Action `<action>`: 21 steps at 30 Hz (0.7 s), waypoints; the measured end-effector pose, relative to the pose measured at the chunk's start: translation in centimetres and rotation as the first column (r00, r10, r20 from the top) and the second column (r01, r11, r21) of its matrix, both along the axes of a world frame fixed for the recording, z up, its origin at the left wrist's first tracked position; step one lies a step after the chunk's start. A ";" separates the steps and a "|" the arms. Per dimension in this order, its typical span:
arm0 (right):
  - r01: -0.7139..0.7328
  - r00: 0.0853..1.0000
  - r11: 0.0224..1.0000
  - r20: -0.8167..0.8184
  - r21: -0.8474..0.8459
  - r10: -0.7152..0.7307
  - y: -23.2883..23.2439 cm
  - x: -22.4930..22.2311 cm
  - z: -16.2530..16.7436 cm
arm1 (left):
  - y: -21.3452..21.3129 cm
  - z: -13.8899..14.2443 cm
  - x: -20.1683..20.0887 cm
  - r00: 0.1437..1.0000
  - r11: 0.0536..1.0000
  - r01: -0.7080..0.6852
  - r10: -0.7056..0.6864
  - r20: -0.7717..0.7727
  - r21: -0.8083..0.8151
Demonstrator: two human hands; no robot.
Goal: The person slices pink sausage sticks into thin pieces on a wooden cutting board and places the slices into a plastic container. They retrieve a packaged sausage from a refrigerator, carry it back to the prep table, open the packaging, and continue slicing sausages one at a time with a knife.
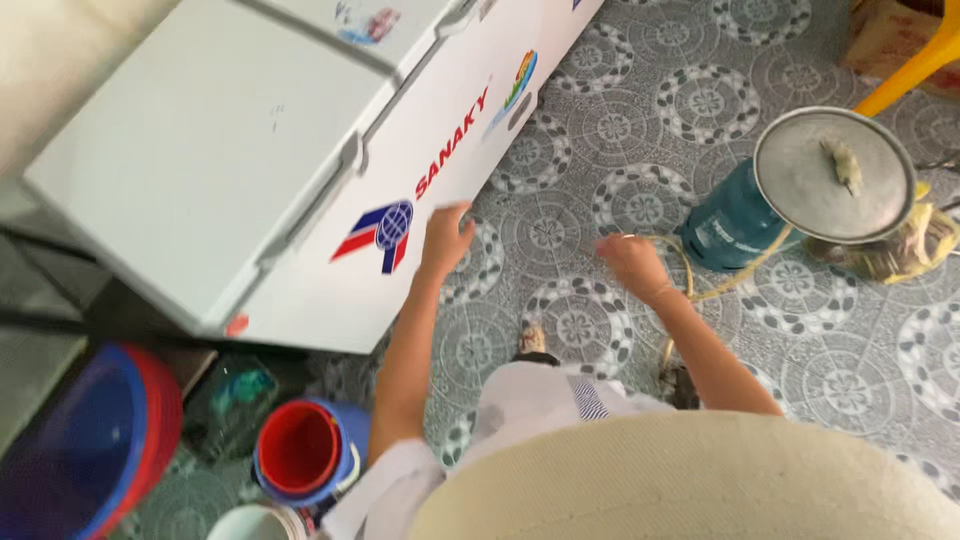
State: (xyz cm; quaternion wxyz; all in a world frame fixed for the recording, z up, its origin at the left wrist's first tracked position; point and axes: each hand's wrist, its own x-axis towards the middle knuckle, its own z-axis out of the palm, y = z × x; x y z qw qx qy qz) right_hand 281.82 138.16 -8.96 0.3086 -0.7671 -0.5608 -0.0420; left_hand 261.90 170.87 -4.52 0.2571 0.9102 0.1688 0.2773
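Nearest the lens, the pale woven brim of a hat [690, 480], filling the lower right of the view; just beyond it, a white garment [540, 400] with a striped patch. At lower left, a red bucket nested in a blue one [305, 450], beside stacked blue and red basins [90, 440] and the rim of a white container [255, 522] at the bottom edge. Between the forearms, one foot [530, 340] on the patterned grey tile floor [820, 330]. Left hand [445, 235] raised in front of the lower front edge of the white chest freezer [200, 150], fingers loosely apart, holding nothing; contact with the freezer wall impossible to confirm through motion blur. Right hand [630, 262] held over the floor, well apart from the left, fingers slightly curled yet apart, nothing gripped; close to a yellowish hose [700, 285] running across the tiles. Beyond the right hand, a blue gas cylinder [730, 225], hose leading toward it. Just beside the cylinder, a round metal lid [835, 175] with a small knob at its centre, covering a vessel over a burner wrapped in yellowish plastic [915, 250]. Farthest off, at upper right, a yellow chair leg [915, 70] and a cardboard box [885, 35].
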 end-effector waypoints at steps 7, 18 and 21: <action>0.456 0.813 0.887 -0.371 -0.073 -0.449 -0.8 15.1 -5.4 | 16.3 3.2 30.2 0.991 0.967 -0.044 0.074 -0.111 0.251; 0.194 0.904 0.949 -0.331 -0.247 -0.271 18.3 50.2 -4.5 | 33.7 -0.7 56.7 0.740 0.879 -0.437 0.472 -0.479 0.192; 0.015 0.913 0.953 -0.384 -0.303 -0.137 30.7 59.3 -2.2 | 36.7 -2.1 58.7 0.701 0.874 -0.445 0.477 -0.530 0.198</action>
